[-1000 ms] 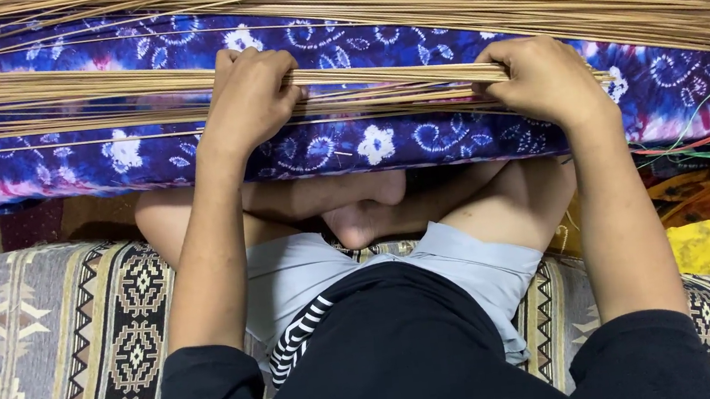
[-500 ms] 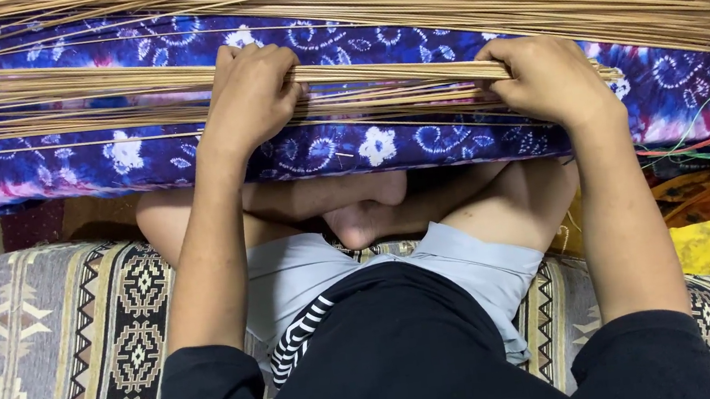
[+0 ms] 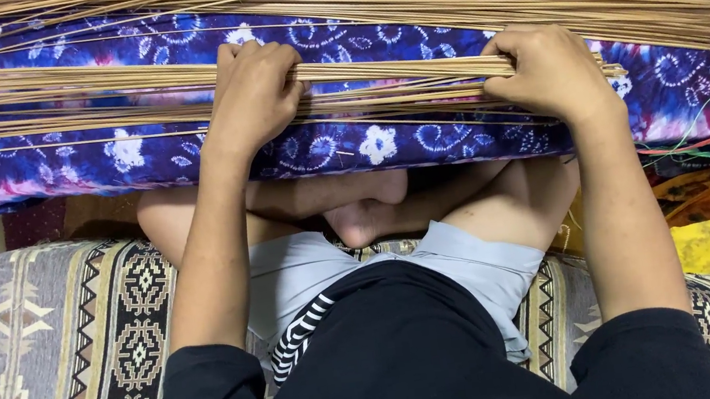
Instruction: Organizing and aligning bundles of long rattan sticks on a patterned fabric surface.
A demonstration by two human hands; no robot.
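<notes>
Both hands grip one bundle of thin sticks (image 3: 394, 73) lying across the blue patterned cushion (image 3: 366, 144) in the upper frame. The left hand (image 3: 256, 94) and right hand (image 3: 546, 68) have fingers curled tightly around it.

Lighting: soft, even, moderately bright; no glare. Shadow: dark band beneath blue patterned cushion (image 3: 385, 146), over legs. Focus: sharp at centre; slight softness, mild stretch at frame corners. Colours saturated.
</notes>
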